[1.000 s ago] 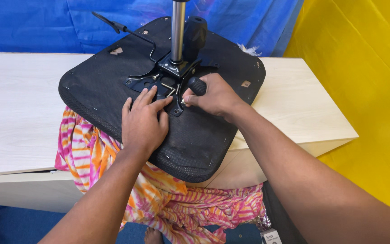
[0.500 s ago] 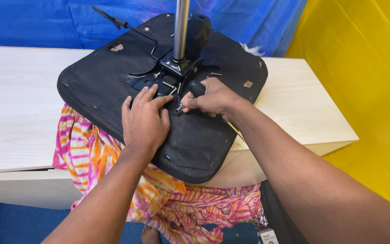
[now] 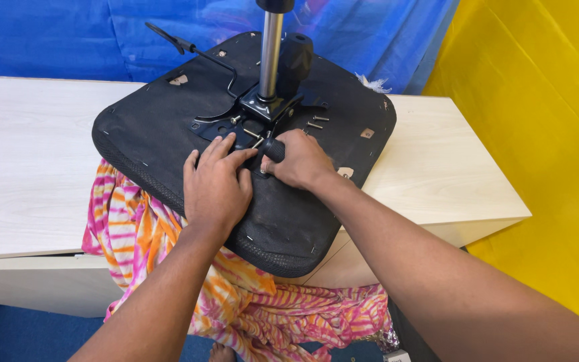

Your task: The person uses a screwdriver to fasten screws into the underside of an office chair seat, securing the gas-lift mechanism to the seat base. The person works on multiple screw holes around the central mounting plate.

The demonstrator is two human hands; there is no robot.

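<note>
Pale wooden desk [image 3: 48, 154] carries an upturned black chair seat [image 3: 169, 127], its near corner overhanging the desk edge above a pink and orange patterned cloth [image 3: 135, 221]. Chrome post [image 3: 271, 53] rises from the black metal plate [image 3: 226, 124], with a lever [image 3: 189, 48] to its left. Left hand [image 3: 214, 189] lies flat on the seat, fingers spread. Right hand [image 3: 303, 159] has its fingers closed around a black tool handle [image 3: 275, 149] at the plate. Loose screws [image 3: 316, 122] lie just beyond.

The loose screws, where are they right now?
In the head view, the loose screws lie on the upturned seat base, just right of the metal column and above the right hand.
</note>
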